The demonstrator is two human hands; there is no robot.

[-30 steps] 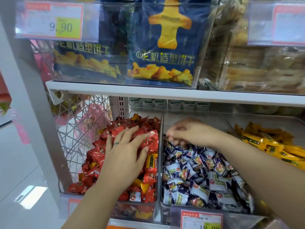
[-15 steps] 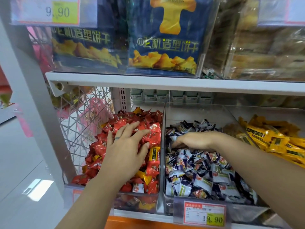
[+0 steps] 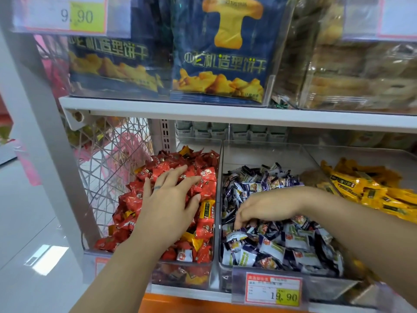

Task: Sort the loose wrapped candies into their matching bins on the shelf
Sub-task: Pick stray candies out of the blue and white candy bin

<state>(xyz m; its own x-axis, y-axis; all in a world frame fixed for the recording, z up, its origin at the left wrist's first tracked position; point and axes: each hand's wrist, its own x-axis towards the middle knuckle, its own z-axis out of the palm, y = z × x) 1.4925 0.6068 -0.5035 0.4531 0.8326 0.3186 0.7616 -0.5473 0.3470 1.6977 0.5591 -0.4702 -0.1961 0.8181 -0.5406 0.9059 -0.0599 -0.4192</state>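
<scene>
A: Which candy does not match?
B: A yellow candy (image 3: 207, 208) with a dark label. It lies in the left bin (image 3: 198, 279), on top of the red candies (image 3: 203, 175). It is close to the bin's right wall, just beside the thumb of the left hand (image 3: 171, 204).
A: Which way does it point?
B: Its long side runs from near to far. Its label faces up.
A: What is the left hand doing?
B: It lies flat on the red pile. Its grip is apart, with the fingers spread, and it holds nothing.
A: And the right hand (image 3: 268, 206)?
B: It reaches into the middle bin (image 3: 259, 152), over the blue and white candies (image 3: 293, 245). Its fingers (image 3: 240, 219) curl down and touch the pile near the bin's left wall. I cannot tell if that grip is clamped on a candy.
A: What else is around?
B: The right bin (image 3: 361, 154) holds long yellow packs (image 3: 361, 188). A price tag (image 3: 274, 288) that says 19.90 hangs on the front of the middle bin. A white shelf board (image 3: 225, 114) sits above the bins, with blue biscuit bags (image 3: 218, 53) on it. A wire side (image 3: 108, 159) stands left of the red pile.
A: Is anything in the way?
B: The clear wall between the left and middle bins stands between the two hands. The right arm covers part of the blue and white pile.
</scene>
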